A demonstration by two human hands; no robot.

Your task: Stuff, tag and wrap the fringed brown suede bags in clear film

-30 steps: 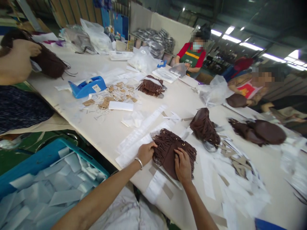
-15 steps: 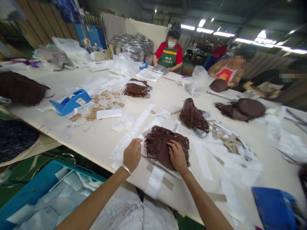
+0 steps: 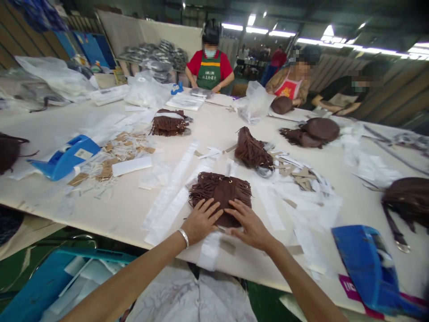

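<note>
A dark brown fringed bag [image 3: 224, 190] with metal eyelets along its top lies flat in front of me. My left hand [image 3: 202, 220] rests on its lower left part with the fingers spread. On the lower right part lies my right hand [image 3: 250, 223], its fingers also stretched out. White paper strips [image 3: 210, 250] and a piece of brown card [image 3: 228, 247] lie on the table just below the bag. Another fringed bag [image 3: 253, 150] sits behind it to the right, and a third fringed bag [image 3: 170, 123] with a white band is farther back.
Blue tape dispensers stand left [image 3: 72, 156] and right [image 3: 365, 264]. Tags with strings [image 3: 117, 154] and card scraps [image 3: 298, 172] cover parts of the table. A teal crate [image 3: 40, 284] holds white paper at lower left. Several people [image 3: 210, 71] work across the table.
My left hand has moved right, from beside the bag onto its lower left part. My right hand has shifted down toward the bag's lower edge. The camera view has turned right.
</note>
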